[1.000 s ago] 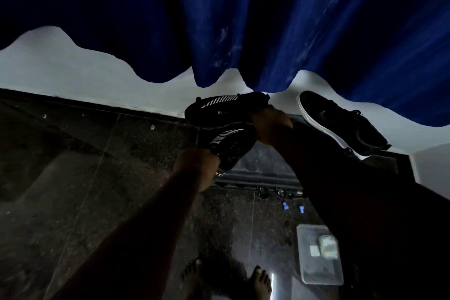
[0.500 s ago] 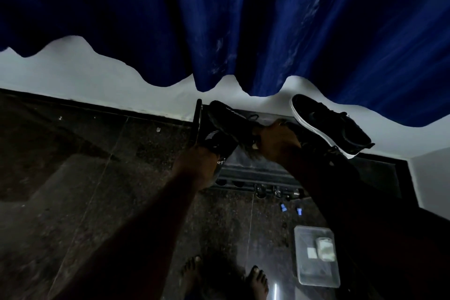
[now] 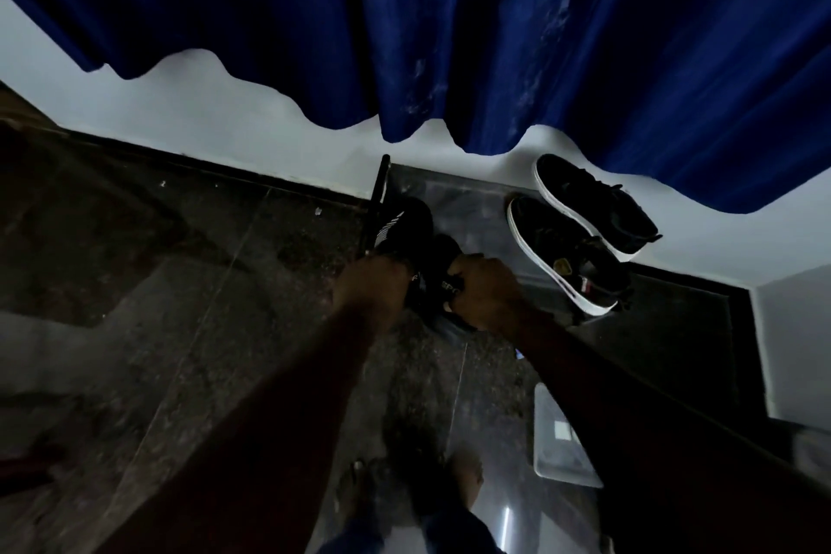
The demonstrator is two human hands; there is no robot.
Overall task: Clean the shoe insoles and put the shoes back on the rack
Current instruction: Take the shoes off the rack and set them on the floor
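Note:
I hold two black sport shoes with white side stripes at the left end of the shoe rack's glossy top shelf [image 3: 467, 198]. My left hand [image 3: 373, 288] grips the heel of the left shoe [image 3: 402, 223], whose toe points away toward the wall. Beside it, my right hand [image 3: 485, 295] grips the heel of the right shoe [image 3: 438, 265]; much of that shoe is hidden by my fingers. Two black sneakers with white soles, one nearer [image 3: 566, 256] and one farther [image 3: 589, 202], lie on the same shelf to the right.
A dark blue curtain [image 3: 449, 23] hangs over the white wall behind the rack. The floor [image 3: 157, 306] is dark polished stone. A clear plastic tray [image 3: 562, 441] lies on the floor at lower right. My bare feet [image 3: 463, 477] show at the bottom.
Both hands have lowered the striped shoes and turned them toe-first toward the wall, side by side on the rack's left end. The second white-soled sneaker is now uncovered by my right arm.

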